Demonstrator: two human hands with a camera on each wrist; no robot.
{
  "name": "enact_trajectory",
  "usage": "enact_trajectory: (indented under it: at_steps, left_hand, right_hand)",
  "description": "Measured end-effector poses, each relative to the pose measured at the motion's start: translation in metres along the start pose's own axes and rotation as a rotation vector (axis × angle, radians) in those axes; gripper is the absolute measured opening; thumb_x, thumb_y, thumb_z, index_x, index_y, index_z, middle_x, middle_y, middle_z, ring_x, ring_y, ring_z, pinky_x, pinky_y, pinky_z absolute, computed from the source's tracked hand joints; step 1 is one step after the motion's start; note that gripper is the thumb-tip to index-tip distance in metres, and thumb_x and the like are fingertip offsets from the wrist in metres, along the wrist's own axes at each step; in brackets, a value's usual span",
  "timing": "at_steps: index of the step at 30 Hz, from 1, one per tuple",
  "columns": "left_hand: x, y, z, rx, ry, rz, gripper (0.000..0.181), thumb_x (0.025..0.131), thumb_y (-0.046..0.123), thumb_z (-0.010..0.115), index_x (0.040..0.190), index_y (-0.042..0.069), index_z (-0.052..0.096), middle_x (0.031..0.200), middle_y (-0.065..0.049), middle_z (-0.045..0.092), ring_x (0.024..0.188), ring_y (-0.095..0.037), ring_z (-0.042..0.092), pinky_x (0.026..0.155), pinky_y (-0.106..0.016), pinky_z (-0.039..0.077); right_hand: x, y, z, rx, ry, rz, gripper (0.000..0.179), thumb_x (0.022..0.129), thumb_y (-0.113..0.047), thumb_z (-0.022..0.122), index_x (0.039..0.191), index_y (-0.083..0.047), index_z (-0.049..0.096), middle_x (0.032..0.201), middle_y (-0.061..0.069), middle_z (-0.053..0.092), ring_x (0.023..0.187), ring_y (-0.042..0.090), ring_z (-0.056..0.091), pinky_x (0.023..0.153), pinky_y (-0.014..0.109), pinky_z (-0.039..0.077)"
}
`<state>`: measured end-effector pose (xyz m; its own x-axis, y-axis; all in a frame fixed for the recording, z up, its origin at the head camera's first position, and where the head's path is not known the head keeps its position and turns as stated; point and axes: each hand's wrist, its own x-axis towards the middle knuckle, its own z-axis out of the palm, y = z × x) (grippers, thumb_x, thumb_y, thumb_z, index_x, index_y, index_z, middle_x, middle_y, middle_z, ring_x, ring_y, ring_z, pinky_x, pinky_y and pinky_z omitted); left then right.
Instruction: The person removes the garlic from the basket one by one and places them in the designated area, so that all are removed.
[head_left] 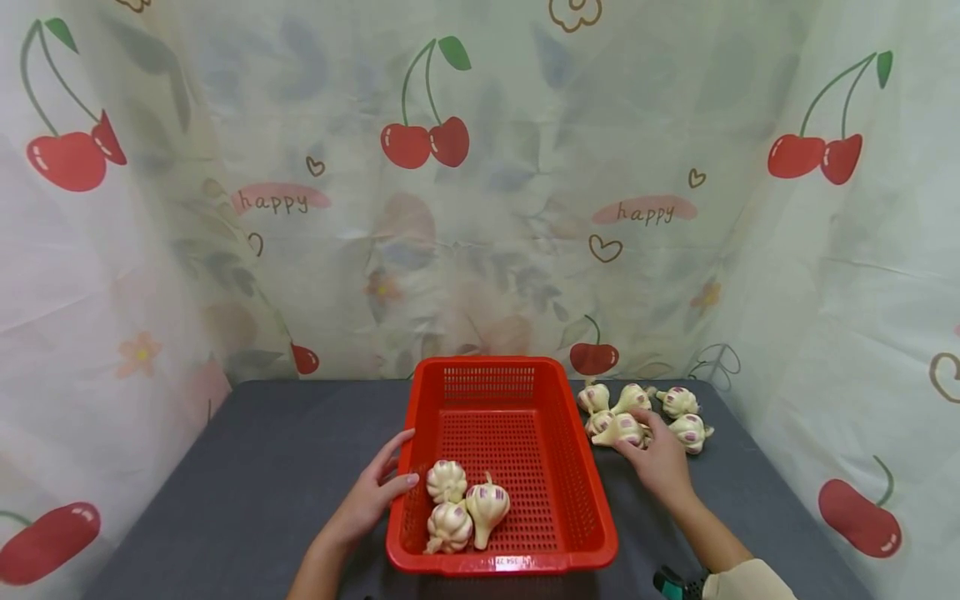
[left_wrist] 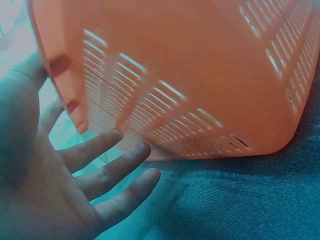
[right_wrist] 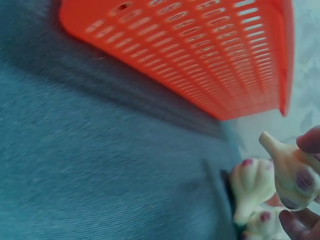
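Plainly, garlic bulb point(right_wrist: 294, 176) pinched between right-hand fingers point(head_left: 645, 415).

Head view faces forward and down from above the near edge of the tabletop point(head_left: 262, 475); wrist views, close and low, flank the red basket point(head_left: 487, 433) left and right, all three sharing it.

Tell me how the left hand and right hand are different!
The left hand touches the red basket; the right hand pinches a garlic bulb.
Three of the left hand's fingers stretch out, spread apart; the right hand's thumb and a finger press on opposite sides of the bulb.
Both hands are bare.
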<state>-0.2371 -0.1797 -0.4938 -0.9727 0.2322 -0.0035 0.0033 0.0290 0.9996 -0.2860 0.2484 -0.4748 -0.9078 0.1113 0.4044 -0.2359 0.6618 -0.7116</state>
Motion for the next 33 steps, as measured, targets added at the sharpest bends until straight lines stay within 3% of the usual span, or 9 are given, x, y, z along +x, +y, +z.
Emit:
enact_trajectory:
  at_steps: [11, 22, 33]
  left_hand:
    - [0.000, 0.001, 0.000, -0.005, 0.000, 0.000, 0.064, 0.095, 0.019, 0.060, 0.151, 0.023, 0.031, 0.148, -0.026, 0.033, 0.126, -0.045, 0.044, 0.085, -0.051, 0.052]
    - [0.000, -0.002, -0.001, -0.012, -0.009, 0.015, 0.063, 0.096, 0.017, 0.059, 0.152, 0.023, 0.030, 0.144, -0.027, 0.037, 0.124, -0.043, 0.047, 0.085, -0.049, 0.053]
    - [0.001, -0.002, 0.000, -0.009, -0.009, 0.018, 0.063, 0.096, 0.018, 0.059, 0.151, 0.023, 0.031, 0.144, -0.026, 0.038, 0.123, -0.042, 0.048, 0.086, -0.049, 0.052]
  right_hand:
    - [-0.015, 0.021, 0.009, -0.070, -0.036, 0.029, 0.054, 0.078, -0.011, 0.078, 0.125, 0.001, 0.056, 0.123, 0.024, 0.060, 0.114, 0.041, 0.054, 0.094, 0.054, 0.040]
    - [-0.019, 0.026, 0.012, -0.133, -0.128, 0.100, 0.056, 0.080, -0.014, 0.076, 0.129, 0.001, 0.054, 0.125, 0.027, 0.058, 0.113, 0.044, 0.053, 0.095, 0.057, 0.039]
    - [-0.026, 0.026, 0.014, -0.091, -0.138, 0.136, 0.058, 0.079, -0.010, 0.076, 0.131, 0.001, 0.053, 0.128, 0.027, 0.056, 0.119, 0.043, 0.050, 0.099, 0.056, 0.036]
